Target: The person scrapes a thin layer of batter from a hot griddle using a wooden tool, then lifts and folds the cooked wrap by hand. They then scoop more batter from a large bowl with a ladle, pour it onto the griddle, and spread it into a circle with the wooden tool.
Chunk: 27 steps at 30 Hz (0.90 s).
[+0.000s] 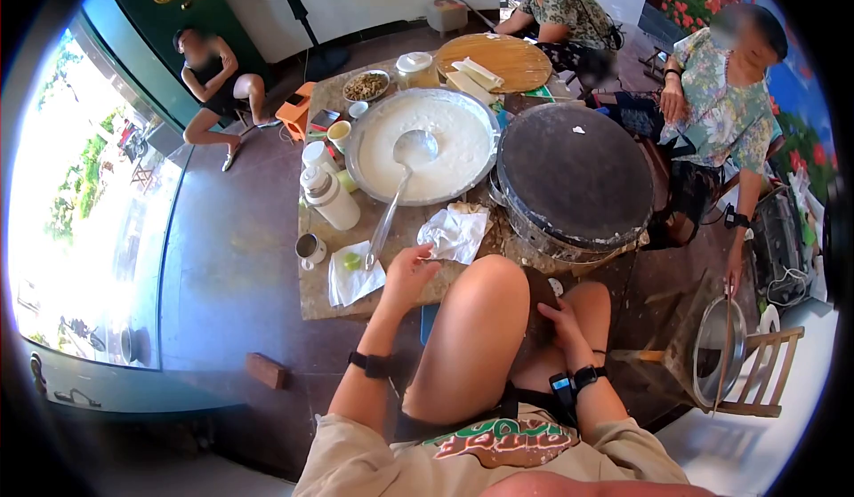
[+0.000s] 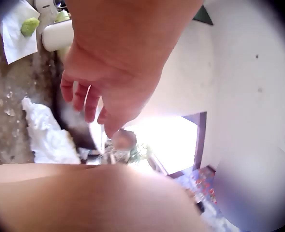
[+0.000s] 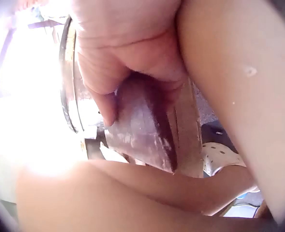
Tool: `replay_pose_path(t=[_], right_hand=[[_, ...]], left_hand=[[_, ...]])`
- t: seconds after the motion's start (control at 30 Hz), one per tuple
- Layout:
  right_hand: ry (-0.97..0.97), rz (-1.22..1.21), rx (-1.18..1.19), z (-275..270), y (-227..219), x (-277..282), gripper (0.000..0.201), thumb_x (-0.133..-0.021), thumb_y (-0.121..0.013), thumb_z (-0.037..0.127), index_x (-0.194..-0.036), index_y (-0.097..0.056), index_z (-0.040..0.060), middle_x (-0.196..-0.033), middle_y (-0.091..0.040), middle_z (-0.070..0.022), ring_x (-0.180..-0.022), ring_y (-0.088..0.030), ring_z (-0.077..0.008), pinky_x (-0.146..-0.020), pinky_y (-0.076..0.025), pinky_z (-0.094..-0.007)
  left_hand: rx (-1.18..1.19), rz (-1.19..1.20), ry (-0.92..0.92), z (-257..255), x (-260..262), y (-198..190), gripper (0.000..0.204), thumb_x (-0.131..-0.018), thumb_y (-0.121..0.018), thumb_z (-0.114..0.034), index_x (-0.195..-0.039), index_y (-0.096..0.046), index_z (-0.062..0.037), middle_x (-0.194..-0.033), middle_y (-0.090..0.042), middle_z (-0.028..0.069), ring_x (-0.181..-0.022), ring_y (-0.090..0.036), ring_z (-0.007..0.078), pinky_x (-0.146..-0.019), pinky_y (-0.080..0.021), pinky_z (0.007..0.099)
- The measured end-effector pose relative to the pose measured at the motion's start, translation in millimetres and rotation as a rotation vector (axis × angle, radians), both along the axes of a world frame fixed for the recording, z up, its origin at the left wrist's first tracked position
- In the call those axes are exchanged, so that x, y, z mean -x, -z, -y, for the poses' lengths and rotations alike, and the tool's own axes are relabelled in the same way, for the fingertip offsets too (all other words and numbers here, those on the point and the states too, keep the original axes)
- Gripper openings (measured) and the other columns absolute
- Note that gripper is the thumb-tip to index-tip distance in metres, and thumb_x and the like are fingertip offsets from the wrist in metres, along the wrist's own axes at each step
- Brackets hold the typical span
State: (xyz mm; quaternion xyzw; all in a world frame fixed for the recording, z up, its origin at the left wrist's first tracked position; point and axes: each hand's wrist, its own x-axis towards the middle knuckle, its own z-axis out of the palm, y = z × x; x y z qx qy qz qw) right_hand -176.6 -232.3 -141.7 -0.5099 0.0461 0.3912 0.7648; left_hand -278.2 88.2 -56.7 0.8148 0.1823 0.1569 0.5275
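My left hand (image 1: 409, 279) hovers near the table's front edge, fingers loosely extended and holding nothing. Close to its fingertips are a crumpled white cloth (image 1: 455, 235) and the handle of a metal ladle (image 1: 384, 226). The ladle's bowl rests in a wide basin (image 1: 350, 155) of white batter. Between my knees, my right hand (image 1: 567, 324) grips a dark brown, flat-sided wedge-shaped piece (image 3: 141, 126); its upper end is hidden in the palm. A round dark griddle (image 1: 574, 172) stands beyond the knees, with a small white scrap on it.
Left of the basin stand a white bottle (image 1: 329, 199) and a metal mug (image 1: 310, 249). Green fruit (image 1: 352, 260) lies on a white napkin (image 1: 342, 291). A round wooden board (image 1: 507, 61) is at the back. At right, a seated person reaches toward a metal basin (image 1: 737, 346) on a chair.
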Motion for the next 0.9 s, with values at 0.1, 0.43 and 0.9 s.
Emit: replay_pose_path(t=[0.1, 0.43, 0.9], right_hand=[[0.088, -0.049, -0.076, 12.2, -13.3, -0.3, 0.031, -0.081, -0.062, 0.012, -0.111, -0.056, 0.0027, -0.095, -0.064, -0.0063, -0.081, -0.062, -0.0177, -0.073, -0.050, -0.0302], [0.088, -0.019, -0.172, 3.0, -26.8, 2.8, 0.033, -0.082, -0.062, 0.015, -0.110, -0.052, 0.0012, -0.089, -0.062, -0.0126, -0.070, -0.062, -0.0257, -0.062, -0.052, -0.0371], [0.178, 0.122, -0.284, 34.5, -20.1, 0.5, 0.040, -0.079, -0.060, 0.012, -0.117, -0.050, 0.0032, -0.104, -0.060, -0.0077, -0.093, -0.059, -0.0231, -0.081, -0.049, -0.0355]], left_hand=[[-0.382, -0.092, 0.037, -6.8, -22.5, 42.2, 0.044, -0.072, -0.068, -0.017, -0.114, -0.058, -0.0085, -0.102, -0.058, 0.0132, -0.101, -0.050, 0.0300, -0.088, -0.039, 0.0400], [-0.933, -0.532, 0.063, -23.4, -81.3, 82.6, 0.038, -0.071, -0.065, -0.030, -0.108, -0.062, -0.0223, -0.113, -0.053, 0.0064, -0.107, -0.045, 0.0252, -0.086, -0.036, 0.0438], [-0.949, -0.525, 0.040, -37.9, -83.3, 95.9, 0.025, -0.072, -0.065, -0.037, -0.079, -0.068, -0.0130, -0.085, -0.066, 0.0067, -0.084, -0.063, 0.0248, -0.075, -0.046, 0.0397]])
